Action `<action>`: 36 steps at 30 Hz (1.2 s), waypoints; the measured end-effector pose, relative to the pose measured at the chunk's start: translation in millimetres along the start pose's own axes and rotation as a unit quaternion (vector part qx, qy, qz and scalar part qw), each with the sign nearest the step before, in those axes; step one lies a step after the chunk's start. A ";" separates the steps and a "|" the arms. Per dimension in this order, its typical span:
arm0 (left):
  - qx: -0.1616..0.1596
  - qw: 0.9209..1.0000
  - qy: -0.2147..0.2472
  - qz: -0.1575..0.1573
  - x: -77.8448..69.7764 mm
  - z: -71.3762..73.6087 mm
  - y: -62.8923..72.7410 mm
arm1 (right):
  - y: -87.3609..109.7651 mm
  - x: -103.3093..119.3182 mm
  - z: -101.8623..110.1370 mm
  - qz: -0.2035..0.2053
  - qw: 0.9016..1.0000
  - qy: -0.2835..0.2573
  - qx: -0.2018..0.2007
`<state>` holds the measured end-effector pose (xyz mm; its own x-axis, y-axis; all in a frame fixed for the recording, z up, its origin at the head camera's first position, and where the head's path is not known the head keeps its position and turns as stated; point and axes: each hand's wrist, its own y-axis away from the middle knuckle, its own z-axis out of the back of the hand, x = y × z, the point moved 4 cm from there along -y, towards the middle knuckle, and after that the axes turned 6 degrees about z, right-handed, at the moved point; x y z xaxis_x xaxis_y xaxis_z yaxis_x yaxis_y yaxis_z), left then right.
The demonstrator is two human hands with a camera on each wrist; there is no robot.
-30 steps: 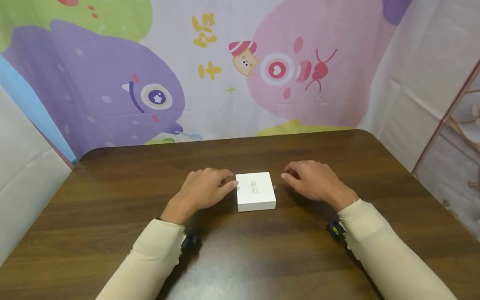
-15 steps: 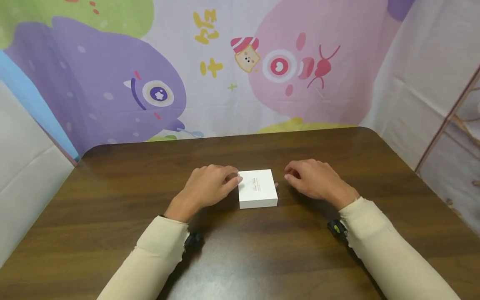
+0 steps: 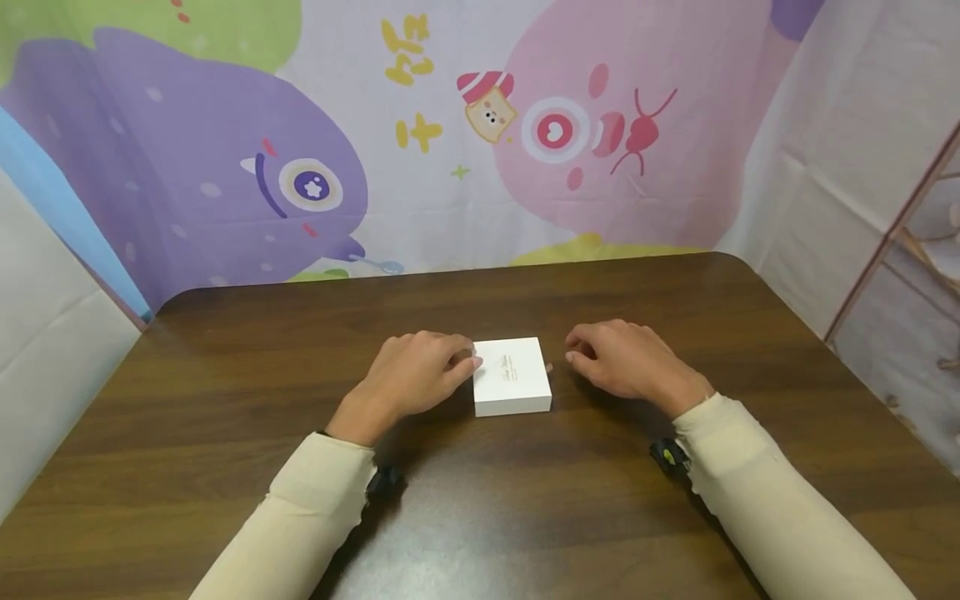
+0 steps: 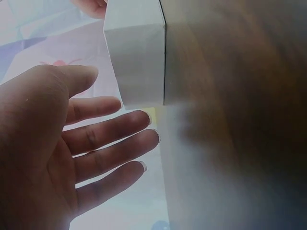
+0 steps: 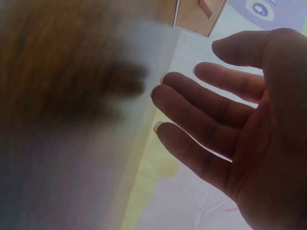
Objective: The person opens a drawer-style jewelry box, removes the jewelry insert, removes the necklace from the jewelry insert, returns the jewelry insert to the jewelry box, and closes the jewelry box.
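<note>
A small flat white box point(image 3: 512, 379) with gold lettering on its lid lies in the middle of the table. From its right side pokes a short ribbon tab point(image 3: 549, 367), also seen as a brownish pull tab point(image 5: 206, 8) in the right wrist view. My left hand point(image 3: 417, 375) is at the box's left side, and its thumb tip overlaps the lid's edge in the head view. Its fingers point(image 4: 115, 132) are loosely extended, with nothing gripped. To the right of the box, a short gap away, my right hand point(image 3: 628, 362) hovers with relaxed fingers point(image 5: 201, 110) and holds nothing.
The dark wood table point(image 3: 480, 508) has rounded far corners. Behind it hangs a curtain point(image 3: 435, 217) printed with cartoon figures, and a pale curtain point(image 3: 840, 183) closes off the right side. Black wrist devices, one at each sleeve point(image 3: 322, 483), sit under the forearms.
My left hand has edged slightly right, so its thumb overlaps the box a little more. The right hand stays almost still beside the box. The head view has shifted slightly.
</note>
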<state>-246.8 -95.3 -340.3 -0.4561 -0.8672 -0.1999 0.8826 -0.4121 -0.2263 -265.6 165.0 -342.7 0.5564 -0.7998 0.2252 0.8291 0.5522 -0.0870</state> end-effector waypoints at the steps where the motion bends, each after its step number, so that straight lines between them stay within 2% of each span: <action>1: 0.001 1.000 0.001 0.001 -0.3 0.0 0.1 | 0.0 0.0 -0.1 0.000 1.000 -0.001 0.001; 20: 0.014 1.000 0.024 -0.002 -2.2 0.2 0.7 | -0.8 0.9 0.1 0.000 1.000 -0.001 -0.001; 36: 0.053 0.997 0.064 0.005 -1.5 -3.9 0.2 | -0.2 3.5 -2.8 0.006 1.000 -0.007 0.012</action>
<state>-246.4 -93.1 -343.7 -0.4521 -0.8314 -0.3230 0.8912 -0.4365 -0.1237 -263.6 161.4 -344.7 0.5649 -0.7903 0.2375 0.8210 0.5670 -0.0660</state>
